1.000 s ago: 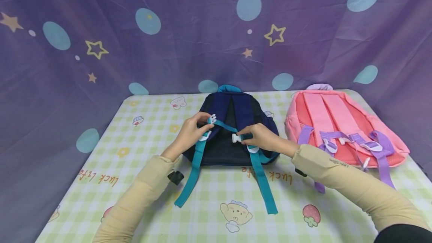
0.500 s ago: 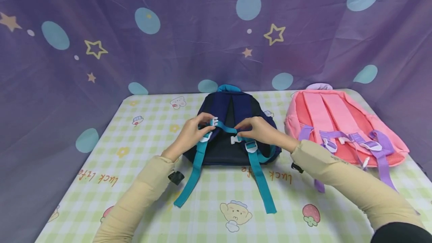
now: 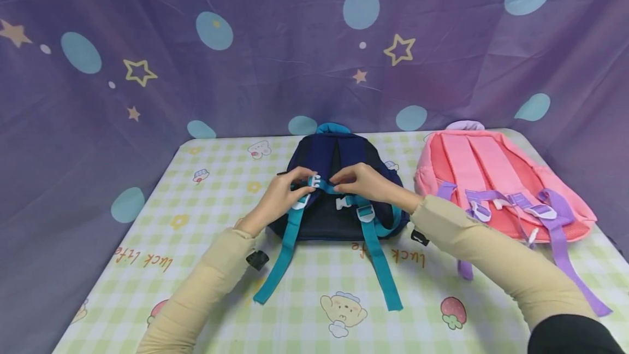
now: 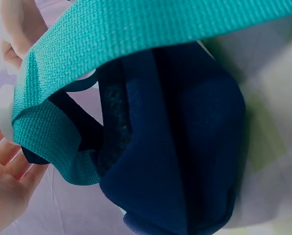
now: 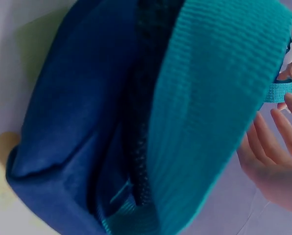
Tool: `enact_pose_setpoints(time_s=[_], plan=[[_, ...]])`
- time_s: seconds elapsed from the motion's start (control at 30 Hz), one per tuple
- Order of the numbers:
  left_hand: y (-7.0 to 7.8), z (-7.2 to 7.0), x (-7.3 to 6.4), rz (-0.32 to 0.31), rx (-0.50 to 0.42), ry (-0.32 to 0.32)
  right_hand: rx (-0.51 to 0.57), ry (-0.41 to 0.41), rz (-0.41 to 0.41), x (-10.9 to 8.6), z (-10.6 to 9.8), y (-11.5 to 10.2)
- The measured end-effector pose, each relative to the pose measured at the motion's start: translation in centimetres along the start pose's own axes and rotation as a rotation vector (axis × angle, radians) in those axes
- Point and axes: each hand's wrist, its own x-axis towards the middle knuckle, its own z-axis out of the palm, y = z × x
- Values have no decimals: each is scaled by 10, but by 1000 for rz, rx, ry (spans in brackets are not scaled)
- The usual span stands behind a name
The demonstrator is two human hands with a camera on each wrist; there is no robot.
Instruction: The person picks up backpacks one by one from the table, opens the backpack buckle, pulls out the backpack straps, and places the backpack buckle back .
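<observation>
A navy backpack (image 3: 324,223) with teal webbing lies straps-up on the table. My left hand (image 3: 275,195) pinches a white buckle half (image 3: 316,181) between thumb and fingertips, above the pack's left side. Close by on the right, my right hand (image 3: 368,183) pinches the thin teal strap (image 3: 330,187) that runs from this buckle half. A second white buckle half (image 3: 342,202) hangs loose below my right hand. In the right wrist view, the other fingers (image 5: 271,142) of my right hand are spread. Wide teal webbing (image 4: 136,29) covers much of the left wrist view.
Right of the navy pack lies a pink backpack (image 3: 501,168) with purple straps (image 3: 560,239). Two teal strap ends (image 3: 380,272) trail toward the front of the checked tablecloth (image 3: 211,288). A purple curtain (image 3: 275,70) hangs behind the table.
My right hand has left the loose buckle half and moved left along the thin teal strap, toward my left hand. My left hand keeps its buckle half, shifted slightly right.
</observation>
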Motion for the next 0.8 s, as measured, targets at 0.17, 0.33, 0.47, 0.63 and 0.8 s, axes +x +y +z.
enact_pose_setpoints(time_s=[0.17, 0.33, 0.47, 0.63, 0.8], plan=[[-1, 0, -1, 6, 0, -4, 9, -19, -4, 5, 2, 1], [0, 1, -1, 16, -2, -1, 22, -30, -25, 9, 3, 2], [0, 1, -1, 15, -3, 0, 33, -39, -24, 11, 4, 2], [0, 2, -2, 9, -5, -2, 27, -38, -25, 12, 6, 0], [-1, 2, -2, 6, -11, -4, 36, -20, -30, 13, 6, -1]])
